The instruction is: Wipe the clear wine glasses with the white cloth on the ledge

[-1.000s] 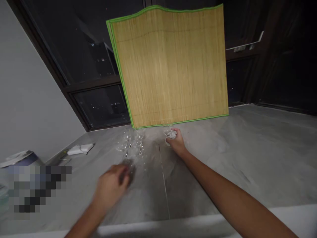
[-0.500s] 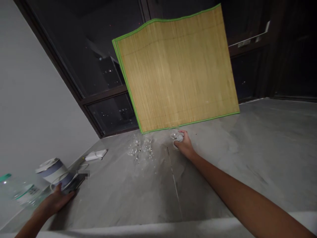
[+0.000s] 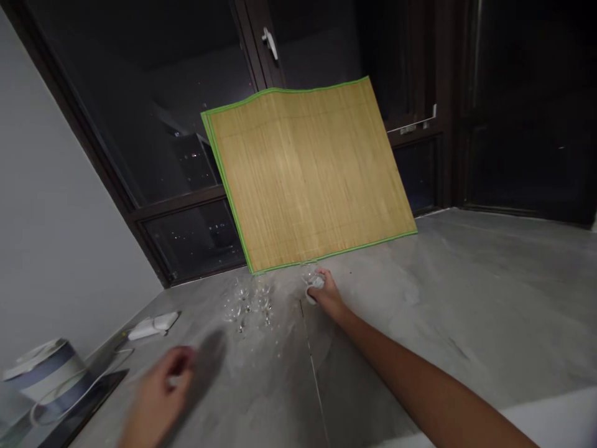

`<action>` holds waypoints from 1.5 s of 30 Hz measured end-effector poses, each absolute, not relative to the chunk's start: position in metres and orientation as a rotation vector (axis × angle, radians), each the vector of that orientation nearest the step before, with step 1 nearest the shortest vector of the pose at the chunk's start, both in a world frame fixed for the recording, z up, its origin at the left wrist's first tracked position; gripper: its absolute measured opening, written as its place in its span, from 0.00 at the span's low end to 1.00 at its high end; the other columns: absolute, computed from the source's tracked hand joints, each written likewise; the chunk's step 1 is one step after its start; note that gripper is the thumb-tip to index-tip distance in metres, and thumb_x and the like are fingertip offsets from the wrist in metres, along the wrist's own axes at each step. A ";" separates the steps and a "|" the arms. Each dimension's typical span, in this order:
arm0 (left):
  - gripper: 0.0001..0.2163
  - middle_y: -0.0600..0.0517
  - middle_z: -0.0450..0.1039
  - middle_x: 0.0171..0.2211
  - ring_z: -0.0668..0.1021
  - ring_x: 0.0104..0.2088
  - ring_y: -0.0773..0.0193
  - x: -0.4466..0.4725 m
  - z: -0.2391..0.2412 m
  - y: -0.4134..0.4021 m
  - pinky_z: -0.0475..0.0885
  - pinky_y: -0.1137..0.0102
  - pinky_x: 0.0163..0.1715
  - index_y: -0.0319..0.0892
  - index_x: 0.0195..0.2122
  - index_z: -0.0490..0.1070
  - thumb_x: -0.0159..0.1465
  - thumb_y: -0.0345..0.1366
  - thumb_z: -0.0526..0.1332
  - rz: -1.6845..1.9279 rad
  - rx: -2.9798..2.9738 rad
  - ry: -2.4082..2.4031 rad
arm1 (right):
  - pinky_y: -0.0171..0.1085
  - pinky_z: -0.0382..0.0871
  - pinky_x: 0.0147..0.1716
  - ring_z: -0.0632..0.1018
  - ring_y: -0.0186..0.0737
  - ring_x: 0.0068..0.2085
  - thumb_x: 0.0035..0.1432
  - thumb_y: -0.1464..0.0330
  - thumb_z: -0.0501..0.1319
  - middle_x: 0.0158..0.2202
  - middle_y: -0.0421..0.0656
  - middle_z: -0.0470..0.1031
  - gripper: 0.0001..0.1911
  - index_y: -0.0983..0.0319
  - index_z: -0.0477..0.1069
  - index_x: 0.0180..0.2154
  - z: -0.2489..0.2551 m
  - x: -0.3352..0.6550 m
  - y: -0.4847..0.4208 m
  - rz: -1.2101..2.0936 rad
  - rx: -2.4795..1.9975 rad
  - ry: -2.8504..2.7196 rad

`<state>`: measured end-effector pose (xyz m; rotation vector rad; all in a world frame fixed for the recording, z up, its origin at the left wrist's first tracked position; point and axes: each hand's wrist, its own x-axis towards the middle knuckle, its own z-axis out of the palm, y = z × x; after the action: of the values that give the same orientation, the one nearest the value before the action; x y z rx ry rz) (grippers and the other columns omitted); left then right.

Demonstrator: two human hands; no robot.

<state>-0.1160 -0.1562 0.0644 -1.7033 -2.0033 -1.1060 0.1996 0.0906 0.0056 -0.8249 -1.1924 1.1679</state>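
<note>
My right hand [image 3: 325,292] reaches far across the grey stone counter [image 3: 420,323]. Its fingers are closed round a white cloth [image 3: 316,283], which is pressed against a clear stemmed glass [image 3: 308,274] at the foot of the bamboo mat. My left hand [image 3: 158,395] hovers low over the counter at the near left. It is smeared by motion and its fingers look loosely curled. Several clear stemmed glasses [image 3: 249,302] stand in a cluster between the two hands, closer to the right one.
A bamboo mat with a green edge [image 3: 308,180] leans against the dark window. A white adapter [image 3: 153,324] lies at the left. A white and blue round appliance with a cord [image 3: 41,373] and a dark flat device [image 3: 77,410] sit at the near left corner.
My left hand went to the dark device at the far left, then came back toward the middle. My right hand has stayed on the cloth and glass. The view has tilted.
</note>
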 end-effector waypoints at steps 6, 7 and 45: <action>0.19 0.43 0.75 0.51 0.76 0.51 0.55 0.076 0.027 -0.023 0.72 0.59 0.52 0.42 0.51 0.71 0.58 0.39 0.61 -1.628 -2.041 -1.798 | 0.33 0.67 0.26 0.75 0.37 0.26 0.43 0.66 0.63 0.27 0.34 0.75 0.29 0.58 0.62 0.49 0.009 0.206 0.075 1.331 -0.705 -1.213; 0.22 0.42 0.73 0.53 0.75 0.54 0.54 0.089 0.024 0.000 0.70 0.58 0.55 0.41 0.54 0.69 0.58 0.40 0.62 -1.759 -1.981 -1.834 | 0.34 0.69 0.29 0.77 0.38 0.29 0.43 0.66 0.65 0.30 0.36 0.76 0.29 0.58 0.62 0.49 0.009 0.207 0.074 1.346 -0.671 -1.212; 0.23 0.45 0.67 0.48 0.75 0.45 0.56 0.084 -0.007 0.050 0.73 0.58 0.46 0.46 0.59 0.57 0.62 0.33 0.55 -1.683 -1.935 -1.789 | 0.40 0.72 0.45 0.80 0.45 0.43 0.55 0.72 0.57 0.46 0.46 0.78 0.35 0.59 0.53 0.64 0.000 0.211 0.026 0.254 -0.985 -1.638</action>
<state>0.0842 0.0495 -0.0067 -1.9354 -1.7891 -1.6834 0.2105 0.0260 -0.0002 -0.9846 -1.6380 0.2536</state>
